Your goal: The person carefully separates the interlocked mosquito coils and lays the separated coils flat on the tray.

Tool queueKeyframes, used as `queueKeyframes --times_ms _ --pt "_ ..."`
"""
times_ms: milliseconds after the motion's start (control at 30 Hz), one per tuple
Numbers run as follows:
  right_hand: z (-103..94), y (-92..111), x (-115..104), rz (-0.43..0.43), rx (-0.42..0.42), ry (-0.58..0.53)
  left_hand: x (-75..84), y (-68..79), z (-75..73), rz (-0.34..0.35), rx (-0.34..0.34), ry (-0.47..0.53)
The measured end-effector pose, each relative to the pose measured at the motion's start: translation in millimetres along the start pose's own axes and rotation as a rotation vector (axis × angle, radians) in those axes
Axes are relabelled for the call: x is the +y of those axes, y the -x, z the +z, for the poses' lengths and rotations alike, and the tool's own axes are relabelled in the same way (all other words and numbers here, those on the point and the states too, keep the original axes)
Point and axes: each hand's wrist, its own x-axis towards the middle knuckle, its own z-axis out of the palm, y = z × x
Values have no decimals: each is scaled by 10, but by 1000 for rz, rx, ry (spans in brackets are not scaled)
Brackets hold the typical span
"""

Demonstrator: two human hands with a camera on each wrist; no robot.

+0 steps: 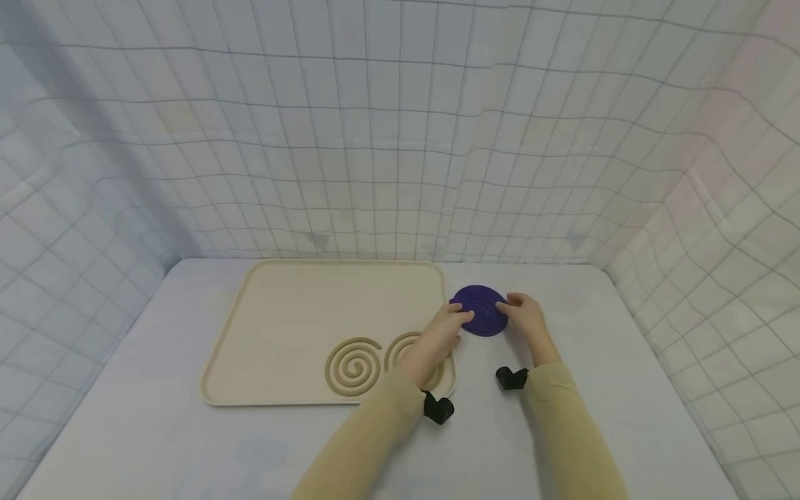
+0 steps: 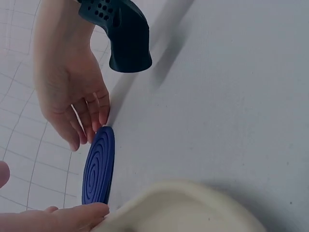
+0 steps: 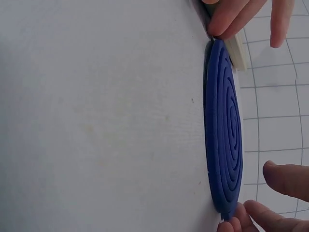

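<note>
A round, blue spiral coil (image 1: 480, 312) with fine grooves lies on the white table, just right of the tray. My left hand (image 1: 435, 338) reaches over the tray's right edge, its fingertips touching the coil's left side. On the opposite side, the fingers of my right hand (image 1: 528, 321) meet the coil's rim. In the right wrist view, the right thumb (image 3: 287, 180) stands apart from the blue coil (image 3: 224, 130). The left wrist view shows the right hand's fingers (image 2: 87, 116) extended and loose at the edge. Whether any fingertip is under the coil, I cannot tell.
A cream tray (image 1: 300, 298) lies to the left. In it sit two tan spiral coils, one (image 1: 353, 367) in full view and another (image 1: 406, 337) partly covered by my left hand and wrist. Grid-patterned white curtains (image 1: 387, 139) hang behind and at both sides.
</note>
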Motion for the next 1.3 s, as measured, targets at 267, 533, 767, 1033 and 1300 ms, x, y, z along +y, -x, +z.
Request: queueKeyframes --times_ms 267,533,767,1033,1300 --pt "-46 37 86 -16 34 99 -59 -24 7 10 37 -55" --pt "-86 144 162 -38 113 129 -52 11 -48 -19 24 -105" --pt "-124 294 143 -46 162 -20 -78 5 -104 94 127 -4" --pt "-23 456 35 -32 38 -237 -64 81 -326 189 222 49" --pt "173 682 -41 -98 -79 -308 -133 264 -577 247 239 28"
